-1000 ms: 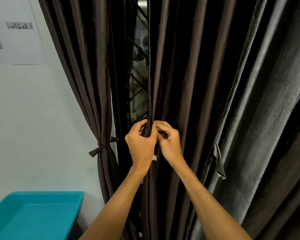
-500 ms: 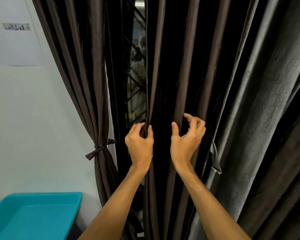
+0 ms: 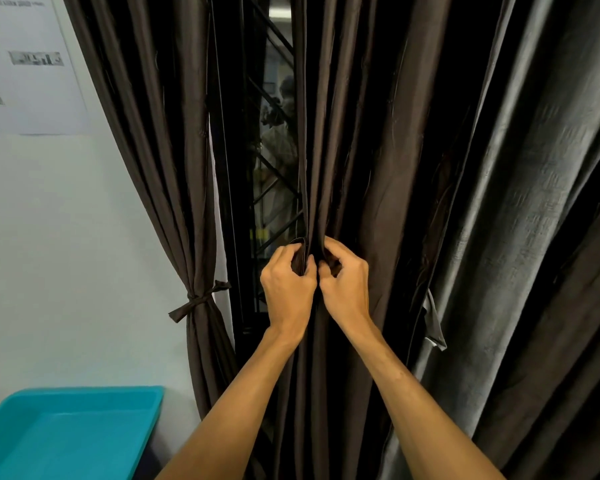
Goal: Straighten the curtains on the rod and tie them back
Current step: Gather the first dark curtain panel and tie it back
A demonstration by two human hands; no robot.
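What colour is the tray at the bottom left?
The tray is plain turquoise blue, seen best in the head view.

Only blurred, unreadable print on the wall's paper sheet [image 3: 32, 95].

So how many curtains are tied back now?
1: the left curtain, cinched by a tie. The middle curtain, gripped by left hand and right hand, hangs untied. Others may be hidden.

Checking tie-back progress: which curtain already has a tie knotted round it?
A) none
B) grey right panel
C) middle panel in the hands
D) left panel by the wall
D: a tie cinches the left curtain panel, while the left hand and right hand grip the untied middle panel.
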